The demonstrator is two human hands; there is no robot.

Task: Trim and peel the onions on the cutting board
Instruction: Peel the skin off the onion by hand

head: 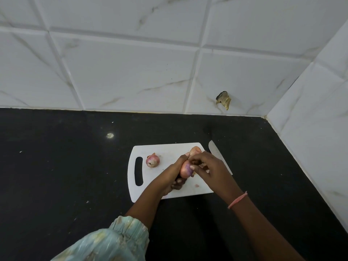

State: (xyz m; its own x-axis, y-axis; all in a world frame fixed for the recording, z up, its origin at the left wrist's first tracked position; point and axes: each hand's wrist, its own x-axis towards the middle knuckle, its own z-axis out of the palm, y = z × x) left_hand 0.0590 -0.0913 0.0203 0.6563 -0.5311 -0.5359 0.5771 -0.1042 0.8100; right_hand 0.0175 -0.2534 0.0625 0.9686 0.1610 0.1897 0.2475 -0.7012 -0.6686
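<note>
No text, label, brand, number or sign can be read anywhere in view (the board (169,153), the knife (216,151) blade, the wall tiles (122,72) and the bench (56,166) all show plain surfaces without lettering).

A pale green gathered sleeve (120,240) covers one arm; a pink thread band (237,200) circles the other wrist.

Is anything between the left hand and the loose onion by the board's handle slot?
Nothing visible. The loose onion sits alone on the cutting board, with bare board between it and the left hand, which holds another onion.
</note>
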